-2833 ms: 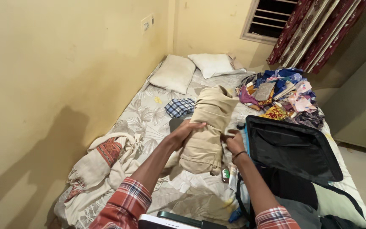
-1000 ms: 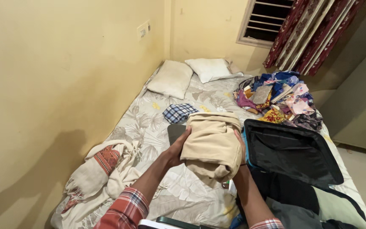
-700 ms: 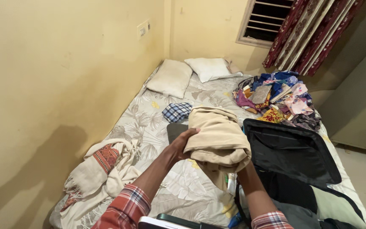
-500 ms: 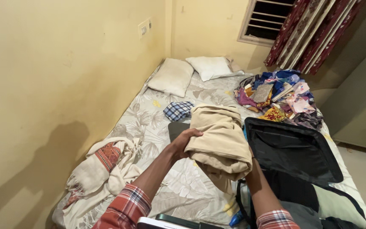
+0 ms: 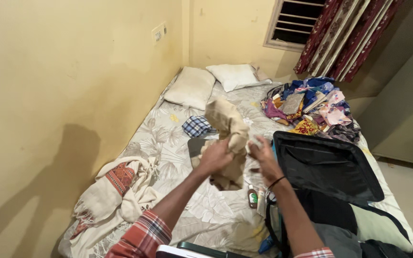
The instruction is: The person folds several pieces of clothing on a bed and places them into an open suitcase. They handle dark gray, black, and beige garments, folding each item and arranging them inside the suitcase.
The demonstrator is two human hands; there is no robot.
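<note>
Yellow walls enclose a bed (image 5: 168, 143) spread with a floral sheet, seen from above. Beige garment (image 5: 225, 138): bunched and lifted above the middle of the bed, just left of the open black suitcase (image 5: 326, 167). It appears soft, light and limp, likely to sag and unfold unless gathered at a thick fold. Left hand (image 5: 214, 156): fingers closed tightly around the garment's middle. Right hand (image 5: 263, 157): fingers partly spread beside the cloth, at most touching its edge; whether they grip anything cannot be told. Small bottles (image 5: 255, 197) lie on the sheet below the hands. A blue checked cloth (image 5: 197, 126) lies beyond the garment; a cream shawl (image 5: 115, 196) is heaped at the near left. Two pillows (image 5: 192, 87) rest at the head; a pile of coloured clothes (image 5: 307, 105) sits behind the suitcase.
</note>
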